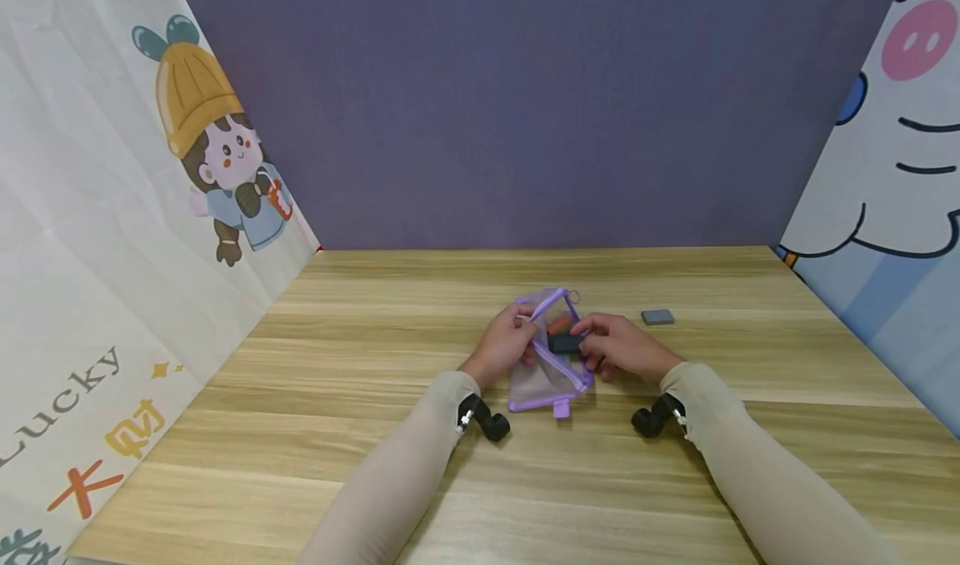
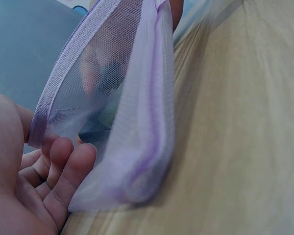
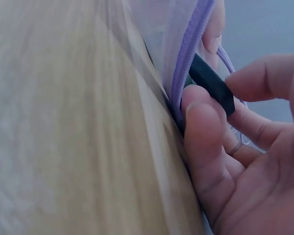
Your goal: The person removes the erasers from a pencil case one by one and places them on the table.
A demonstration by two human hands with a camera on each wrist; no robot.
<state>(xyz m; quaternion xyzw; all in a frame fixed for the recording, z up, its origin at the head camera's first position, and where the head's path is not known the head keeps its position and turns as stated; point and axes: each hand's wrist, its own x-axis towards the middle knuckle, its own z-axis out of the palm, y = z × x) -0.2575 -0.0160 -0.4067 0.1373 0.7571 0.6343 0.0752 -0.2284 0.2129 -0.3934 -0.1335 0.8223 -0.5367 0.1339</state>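
Observation:
A mesh pouch with purple zipper edging lies on the table, its mouth spread toward the right. My left hand pinches the pouch's left zipper edge; in the left wrist view the thumb is behind the mesh edge and the fingers curl up against it. With thumb and fingers, my right hand grips a dark rectangular block at the pouch's mouth. The block's far end goes in past the zipper edge. Inside the pouch, an orange-red item shows beside the dark block.
A small grey flat block lies on the wooden table, to the right of the pouch and beyond the right hand. A dark purple-grey panel stands along the back. Printed cloths hang at both sides.

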